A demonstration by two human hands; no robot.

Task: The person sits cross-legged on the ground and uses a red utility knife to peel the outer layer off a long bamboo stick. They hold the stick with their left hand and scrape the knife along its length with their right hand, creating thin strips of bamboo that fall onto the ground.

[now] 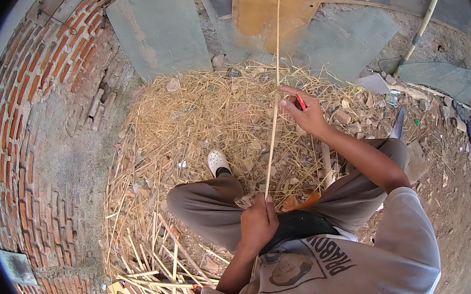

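Note:
A long, thin, pale bamboo strip (273, 134) runs from my lap up and away, its far end in front of a tan board. Closed round its near end, my left hand (258, 221) rests over my lap. Partway up the strip is my right hand (307, 112), with thumb and forefinger at the strip's right side. A small red object (300, 102) shows between its curled fingers; most of it is hidden, so its kind is unclear. Whether the right fingertips pinch the strip or only touch it cannot be made out.
Thin shavings (196, 111) cover the ground ahead of my crossed legs. Cut strips (165, 271) lie piled at my lower left. A brick wall (33, 158) stands on the left. Grey boards (161, 33) and a tan board (255, 11) lean at the back. Rubble (418, 167) lies right.

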